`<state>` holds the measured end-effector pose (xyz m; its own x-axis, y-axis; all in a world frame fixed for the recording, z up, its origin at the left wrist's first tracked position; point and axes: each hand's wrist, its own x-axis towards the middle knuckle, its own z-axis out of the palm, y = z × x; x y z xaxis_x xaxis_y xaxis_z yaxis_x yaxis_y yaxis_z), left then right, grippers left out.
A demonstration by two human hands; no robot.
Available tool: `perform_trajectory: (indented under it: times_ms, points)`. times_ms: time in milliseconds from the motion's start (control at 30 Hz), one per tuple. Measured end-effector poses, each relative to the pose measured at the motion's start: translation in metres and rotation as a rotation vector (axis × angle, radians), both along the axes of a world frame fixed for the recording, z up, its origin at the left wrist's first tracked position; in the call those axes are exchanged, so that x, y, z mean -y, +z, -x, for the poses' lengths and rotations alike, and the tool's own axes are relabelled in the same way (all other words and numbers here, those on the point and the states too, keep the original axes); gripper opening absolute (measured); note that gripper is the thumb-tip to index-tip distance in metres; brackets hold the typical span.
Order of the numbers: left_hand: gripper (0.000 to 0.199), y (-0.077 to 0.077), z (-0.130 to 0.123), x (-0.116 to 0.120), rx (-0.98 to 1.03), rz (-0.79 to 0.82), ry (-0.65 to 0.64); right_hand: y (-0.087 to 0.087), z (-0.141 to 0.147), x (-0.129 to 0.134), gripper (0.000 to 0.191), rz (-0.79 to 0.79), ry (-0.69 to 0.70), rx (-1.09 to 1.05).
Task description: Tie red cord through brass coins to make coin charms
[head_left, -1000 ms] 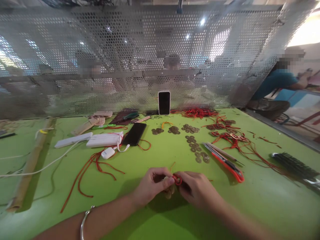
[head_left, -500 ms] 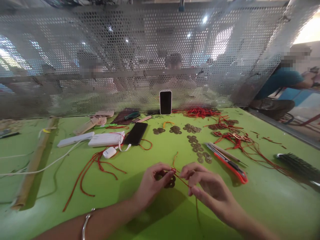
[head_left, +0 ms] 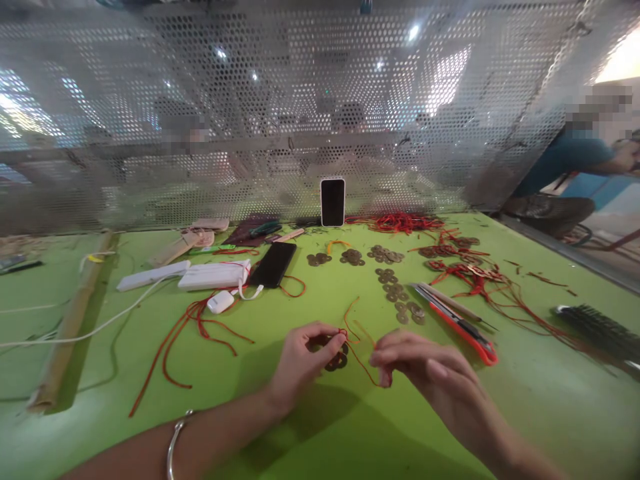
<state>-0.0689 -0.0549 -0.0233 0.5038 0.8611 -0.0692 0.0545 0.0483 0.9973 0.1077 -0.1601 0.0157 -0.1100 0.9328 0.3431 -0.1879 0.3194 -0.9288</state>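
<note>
My left hand (head_left: 310,357) pinches a cluster of dark round coins (head_left: 337,360) bound with red cord (head_left: 361,363) between thumb and fingers. A small red knot shows at its thumb tip, and one loose cord end rises above it. To the right, my right hand (head_left: 425,370) is closed on the other stretch of the cord, which runs slack from the knot to its fingertips. Beyond the hands lie several groups of loose coins (head_left: 393,291). A red utility knife (head_left: 460,327) rests to the right of them, beside a thin pointed stick (head_left: 450,300).
A phone (head_left: 333,202) stands upright against the perforated metal screen (head_left: 280,153). Left are a black phone (head_left: 273,265), white power bank (head_left: 214,275), red cords (head_left: 170,347) and a bamboo pole (head_left: 70,327). Right are tangled red cords (head_left: 475,277) and a black brush (head_left: 600,333). A person sits far right.
My right hand has turned and its fingers have drawn closer together around the cord. The cord between the hands now sags lower. My left hand has shifted slightly left, keeping its pinch.
</note>
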Motion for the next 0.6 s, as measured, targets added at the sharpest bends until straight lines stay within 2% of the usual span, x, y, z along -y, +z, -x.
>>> perform_trajectory:
  times_ms: [133, 233, 333, 600]
  points:
    - [0.026, 0.0023, -0.0005, -0.0014, 0.037, 0.074, 0.037, 0.0007, 0.0076, 0.0001, 0.027, 0.113, -0.030, 0.188]
    - [0.024, 0.0019, 0.0005, -0.0013, 0.064, 0.066, 0.044, -0.0028, 0.0107, -0.0015, 0.024, 0.177, -0.078, 0.332]
    - [0.024, 0.0016, 0.0015, -0.0006, 0.099, 0.066, 0.045, -0.0049, 0.0113, -0.0040, 0.025, 0.172, -0.092, 0.432]
    - [0.026, 0.0031, -0.0001, 0.0008, 0.109, 0.111, 0.066, 0.0012, 0.0110, -0.0066, 0.028, 0.154, -0.135, 0.521]
